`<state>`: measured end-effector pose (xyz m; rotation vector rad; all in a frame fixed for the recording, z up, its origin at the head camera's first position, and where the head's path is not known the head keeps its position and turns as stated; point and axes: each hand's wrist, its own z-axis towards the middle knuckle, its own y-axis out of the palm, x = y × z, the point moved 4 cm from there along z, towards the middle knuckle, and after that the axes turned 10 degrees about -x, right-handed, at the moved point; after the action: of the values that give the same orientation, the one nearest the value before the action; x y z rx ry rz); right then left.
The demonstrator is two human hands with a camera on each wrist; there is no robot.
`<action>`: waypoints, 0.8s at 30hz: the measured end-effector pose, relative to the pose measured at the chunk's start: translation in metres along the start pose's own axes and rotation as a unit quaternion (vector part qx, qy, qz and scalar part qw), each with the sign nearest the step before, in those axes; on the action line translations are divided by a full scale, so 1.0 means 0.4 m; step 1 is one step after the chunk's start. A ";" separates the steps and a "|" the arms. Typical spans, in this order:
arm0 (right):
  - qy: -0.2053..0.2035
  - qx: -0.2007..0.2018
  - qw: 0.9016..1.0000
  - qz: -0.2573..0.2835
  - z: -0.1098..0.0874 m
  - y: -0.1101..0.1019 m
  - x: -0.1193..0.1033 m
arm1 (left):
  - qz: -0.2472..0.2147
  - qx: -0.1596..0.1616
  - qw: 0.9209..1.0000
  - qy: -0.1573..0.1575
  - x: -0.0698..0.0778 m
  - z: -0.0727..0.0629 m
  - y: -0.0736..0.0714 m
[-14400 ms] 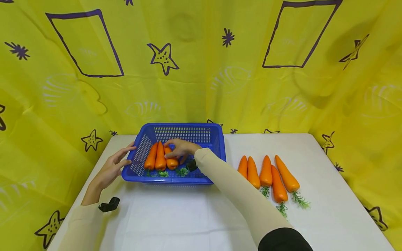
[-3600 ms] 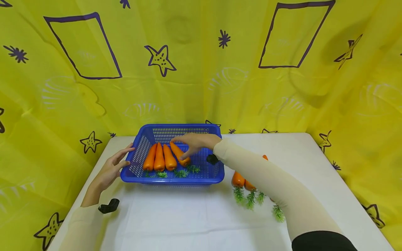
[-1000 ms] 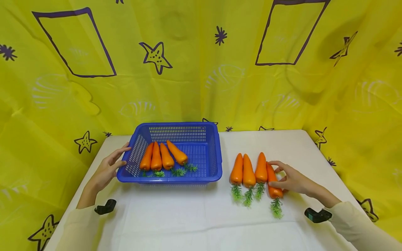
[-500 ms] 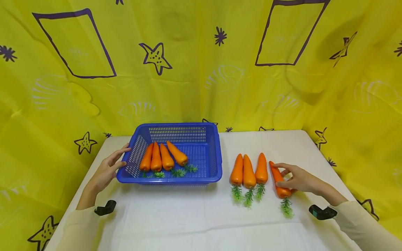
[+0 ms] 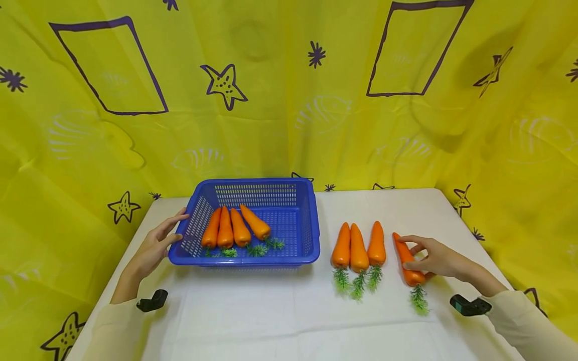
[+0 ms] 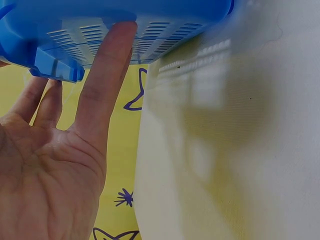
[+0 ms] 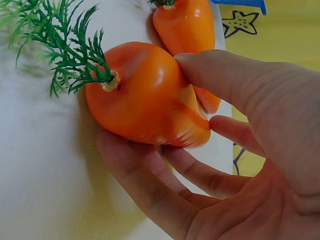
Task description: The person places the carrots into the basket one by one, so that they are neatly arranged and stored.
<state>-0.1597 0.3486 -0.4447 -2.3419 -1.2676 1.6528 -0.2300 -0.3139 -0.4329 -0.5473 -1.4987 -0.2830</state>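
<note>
My right hand (image 5: pixel 438 258) holds an orange carrot (image 5: pixel 409 263) with a green leafy top at the right of the table. In the right wrist view, the thumb (image 7: pixel 215 72) lies on one side of this carrot (image 7: pixel 145 95) and the other fingers curl round the opposite side. A blue plastic basket (image 5: pixel 244 259) stands left of centre with several carrots (image 5: pixel 241 228) side by side in its left half. My left hand (image 5: pixel 151 250) touches the basket's left end with extended fingers; in the left wrist view its thumb (image 6: pixel 102 75) rests against the perforated wall (image 6: pixel 165 37).
Three more carrots (image 5: pixel 358 250) lie together on the white tablecloth (image 5: pixel 271 316), between the basket and my right hand, leaves toward me. A yellow patterned curtain (image 5: pixel 271 125) closes off the back and sides of the table.
Earlier my right hand was in the basket, where one more carrot now lies than at first. Since then it has taken hold of the rightmost table carrot and shifted it right. My left hand stayed.
</note>
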 end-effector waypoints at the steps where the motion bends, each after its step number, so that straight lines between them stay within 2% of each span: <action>1: 0.000 0.000 1.000 0.000 0.000 0.000 0.000 | 0.001 0.000 1.000 0.000 0.000 -0.001 0.000; 11: 0.006 -0.005 1.000 -0.010 -0.001 -0.005 -0.008 | 0.001 0.001 1.000 0.004 0.004 -0.003 0.000; 17: 0.006 -0.023 1.000 -0.013 0.003 -0.017 -0.019 | -0.005 -0.003 1.000 0.010 0.004 -0.002 0.001; 24: -0.022 -0.048 0.998 -0.016 0.000 -0.050 -0.060 | 0.002 -0.001 1.000 0.005 0.004 -0.004 0.004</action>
<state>-0.1744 0.3474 -0.4173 -2.3366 -1.4144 1.6792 -0.2276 -0.3133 -0.4316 -0.5490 -1.4873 -0.2840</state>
